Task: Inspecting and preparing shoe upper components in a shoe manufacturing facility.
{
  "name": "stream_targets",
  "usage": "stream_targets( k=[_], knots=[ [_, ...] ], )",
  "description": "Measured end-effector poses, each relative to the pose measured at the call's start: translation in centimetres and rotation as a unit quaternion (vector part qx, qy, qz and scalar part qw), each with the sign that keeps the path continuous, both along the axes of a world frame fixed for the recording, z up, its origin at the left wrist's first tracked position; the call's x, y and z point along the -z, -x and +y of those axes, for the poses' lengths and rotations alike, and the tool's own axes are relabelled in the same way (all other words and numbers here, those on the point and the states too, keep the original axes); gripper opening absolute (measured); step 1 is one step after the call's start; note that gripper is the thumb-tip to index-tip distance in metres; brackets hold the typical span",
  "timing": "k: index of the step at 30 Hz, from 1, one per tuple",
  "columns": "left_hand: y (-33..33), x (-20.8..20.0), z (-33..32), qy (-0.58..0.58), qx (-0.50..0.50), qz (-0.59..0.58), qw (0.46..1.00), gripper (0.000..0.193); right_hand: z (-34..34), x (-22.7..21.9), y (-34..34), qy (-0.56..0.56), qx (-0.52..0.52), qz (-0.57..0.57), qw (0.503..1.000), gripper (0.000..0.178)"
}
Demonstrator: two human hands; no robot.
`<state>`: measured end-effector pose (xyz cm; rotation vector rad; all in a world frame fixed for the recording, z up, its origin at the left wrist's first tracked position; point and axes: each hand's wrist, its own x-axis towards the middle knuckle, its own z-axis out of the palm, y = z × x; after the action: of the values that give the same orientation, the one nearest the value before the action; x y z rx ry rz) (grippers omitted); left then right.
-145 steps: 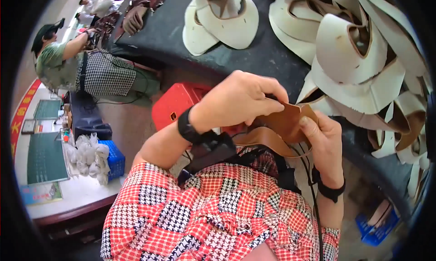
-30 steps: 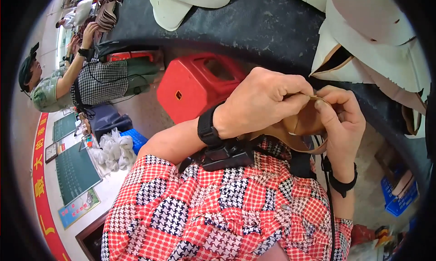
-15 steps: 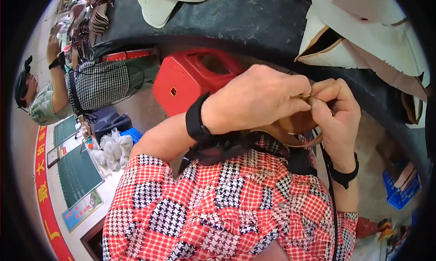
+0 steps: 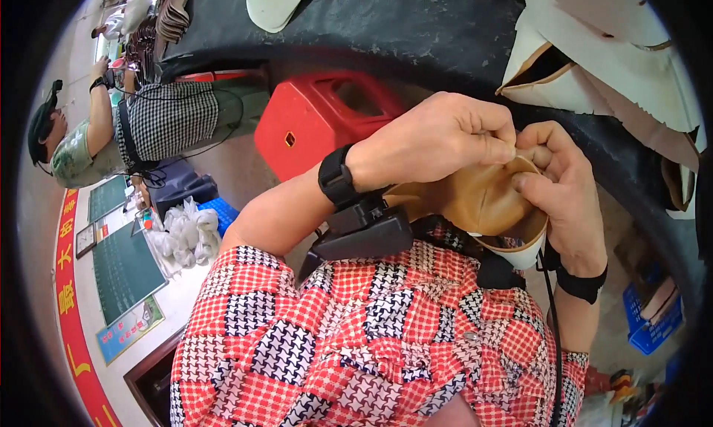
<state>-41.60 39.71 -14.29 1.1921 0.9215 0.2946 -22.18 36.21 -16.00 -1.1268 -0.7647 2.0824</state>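
Observation:
Both my hands are at a shoe upper (image 4: 483,197), with a smooth tan lining and a white outer side showing at its lower right. My left hand (image 4: 438,141) reaches over from the left, its thumb and fingers pinched at the top edge. On the other side my right hand (image 4: 561,189) grips the rim, thumb pressed on the tan lining and fingers bent behind. The fingertips of both hands nearly meet there. Whatever small bit may be between my left fingertips is too small to make out.
A dark worktable (image 4: 416,33) curves across the top, with white uppers (image 4: 557,85) piled at its right. Below stands a red plastic stool (image 4: 304,122). At left a co-worker (image 4: 82,145) in a checked apron works beside stacked brown pieces. A blue basket (image 4: 653,319) sits at lower right.
The upper has been turned and spread, so much more tan lining and some white outer side show. My right hand has shifted slightly down. The co-worker's arm has moved.

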Motion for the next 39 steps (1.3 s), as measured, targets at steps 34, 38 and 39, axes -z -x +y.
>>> stream_targets(
  k=[34, 38, 39],
  knots=[
    [3.2, -3.0, 0.1, -0.298, 0.091, 0.164, 0.936, 0.007, -0.4, 0.8, 3.9, -0.119, 0.004, -0.05, 0.992, 0.025],
    [4.2, -3.4, -1.1, -0.465, 0.114, 0.186, 0.858, 0.005, 0.5, -0.2, 5.0, -0.139, -0.074, -0.085, 0.984, 0.038],
    [4.8, -3.4, -1.1, -0.47, 0.124, 0.191, 0.853, 0.006, 1.1, -1.5, 5.1, -0.167, -0.094, -0.14, 0.971, 0.039]
  ],
)
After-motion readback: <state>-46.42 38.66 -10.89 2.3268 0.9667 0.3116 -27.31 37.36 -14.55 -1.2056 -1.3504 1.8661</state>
